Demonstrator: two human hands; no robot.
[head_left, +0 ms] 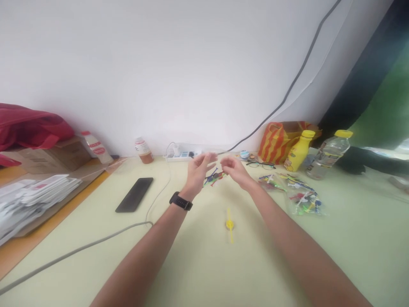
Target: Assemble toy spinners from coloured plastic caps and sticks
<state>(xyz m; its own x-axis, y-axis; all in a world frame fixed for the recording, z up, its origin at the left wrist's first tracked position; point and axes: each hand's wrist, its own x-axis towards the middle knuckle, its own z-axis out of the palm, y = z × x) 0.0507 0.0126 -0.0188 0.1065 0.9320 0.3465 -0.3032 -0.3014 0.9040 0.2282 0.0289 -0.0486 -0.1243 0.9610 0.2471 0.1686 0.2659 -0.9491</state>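
Note:
Both my hands hover over the far middle of the table, apart from each other. My left hand (198,174), with a black watch (180,201) on its wrist, has its fingers stretched and thumb apart, with nothing seen in them. Facing it, my right hand (237,171) is loosely curled, with no held thing visible. Between and behind them lies a small pile of coloured plastic pieces (214,177), partly blurred. Nearer to me, a yellow plastic spinner-like piece (229,224) with two thin arms lies on the table, below my hands.
At right are bagged coloured pieces (305,200), glasses (261,164), a yellow bottle (298,151), a clear bottle (329,155) and a striped bag (273,143). At left lie a black phone (134,195), a grey cable (79,248) and stacked white packets (41,196). A power strip (180,157) sits behind.

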